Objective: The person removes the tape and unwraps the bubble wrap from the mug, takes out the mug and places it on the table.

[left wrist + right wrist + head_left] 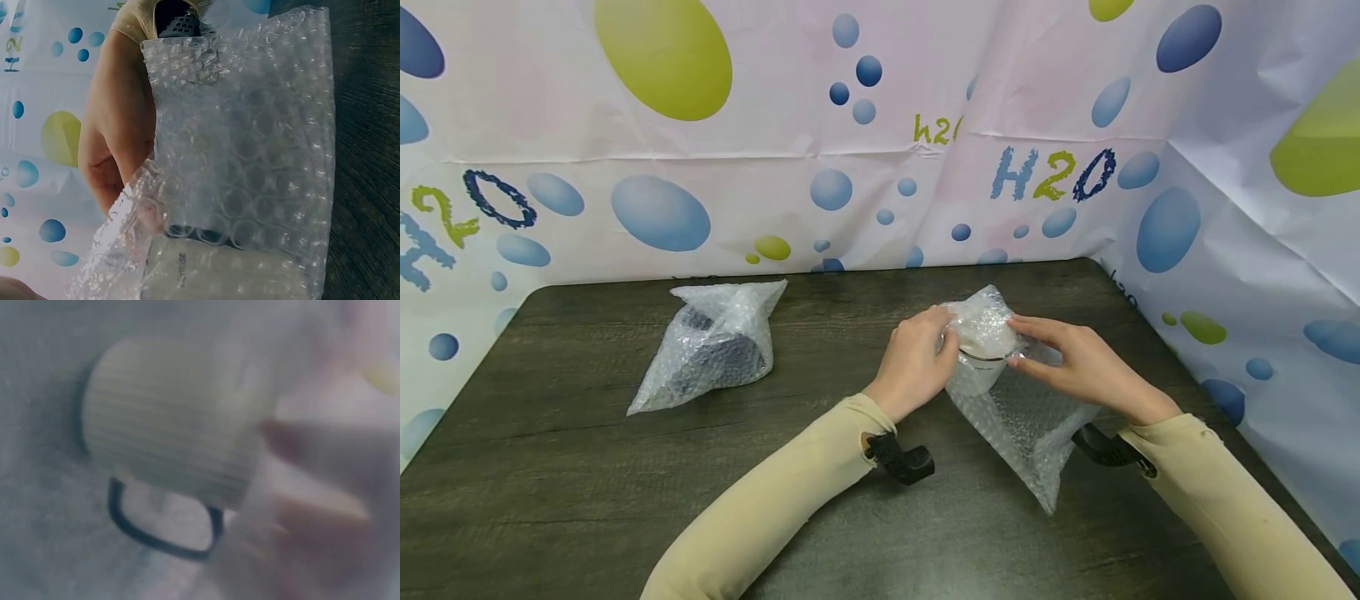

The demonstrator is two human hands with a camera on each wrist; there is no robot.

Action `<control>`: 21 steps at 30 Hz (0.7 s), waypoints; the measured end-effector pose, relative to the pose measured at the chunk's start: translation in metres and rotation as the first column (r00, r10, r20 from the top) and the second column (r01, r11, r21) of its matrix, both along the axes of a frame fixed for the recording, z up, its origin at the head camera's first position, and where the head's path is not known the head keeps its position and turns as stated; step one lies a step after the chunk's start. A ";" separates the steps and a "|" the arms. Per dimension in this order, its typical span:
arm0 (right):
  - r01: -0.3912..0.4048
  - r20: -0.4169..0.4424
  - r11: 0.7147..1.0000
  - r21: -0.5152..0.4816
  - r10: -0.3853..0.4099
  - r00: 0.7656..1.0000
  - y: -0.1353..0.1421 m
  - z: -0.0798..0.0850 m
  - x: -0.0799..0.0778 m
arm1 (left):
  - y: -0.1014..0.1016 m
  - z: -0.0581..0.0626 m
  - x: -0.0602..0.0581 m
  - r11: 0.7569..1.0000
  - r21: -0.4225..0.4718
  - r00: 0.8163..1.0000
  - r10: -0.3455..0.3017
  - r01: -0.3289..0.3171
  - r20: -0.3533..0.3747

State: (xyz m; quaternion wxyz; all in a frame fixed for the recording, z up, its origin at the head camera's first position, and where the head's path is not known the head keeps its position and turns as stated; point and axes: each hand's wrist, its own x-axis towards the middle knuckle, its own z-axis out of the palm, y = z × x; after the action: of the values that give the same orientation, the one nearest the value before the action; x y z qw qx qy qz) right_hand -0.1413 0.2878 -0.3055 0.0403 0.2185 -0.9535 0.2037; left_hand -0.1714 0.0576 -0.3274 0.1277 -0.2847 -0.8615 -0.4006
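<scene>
A pale ribbed mug (169,419) with a dark handle (162,545) shows through plastic in the right wrist view. It sits inside a clear bubble-wrap bag (1037,425), whose lower corner trails toward the front of the table. In the head view the mug's dark rim faces up between both hands, with plastic bunched above it. From the left, my left hand (917,360) grips the wrapped mug near its rim, fingers curled behind. My right hand (1078,364) holds the opposite side between thumb and fingers. Bubble wrap partly covers its fingertips in the left wrist view.
Left of my hands, a second bubble-wrapped bundle (722,357) with something dark inside lies on the dark wooden table (565,467). A white printed sheet (760,192) with coloured dots hangs behind the table and along its right side.
</scene>
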 end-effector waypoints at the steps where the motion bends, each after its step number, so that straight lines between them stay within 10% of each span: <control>1: 0.000 0.000 1.000 -0.001 0.000 1.000 0.000 0.000 0.000 | -0.001 0.000 0.000 1.000 0.010 1.000 0.000 0.000 -0.001; 21: -0.008 0.005 1.000 -0.012 0.008 1.000 -0.001 -0.001 0.000 | -0.024 -0.006 -0.001 0.999 0.023 0.999 0.049 -0.049 0.021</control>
State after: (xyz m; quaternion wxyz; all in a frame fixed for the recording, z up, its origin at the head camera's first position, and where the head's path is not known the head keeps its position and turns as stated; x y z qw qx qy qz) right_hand -0.1415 0.2872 -0.3061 0.0383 0.2215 -0.9515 0.2102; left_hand -0.1726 0.0335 -0.3332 0.1320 -0.2577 -0.8647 -0.4105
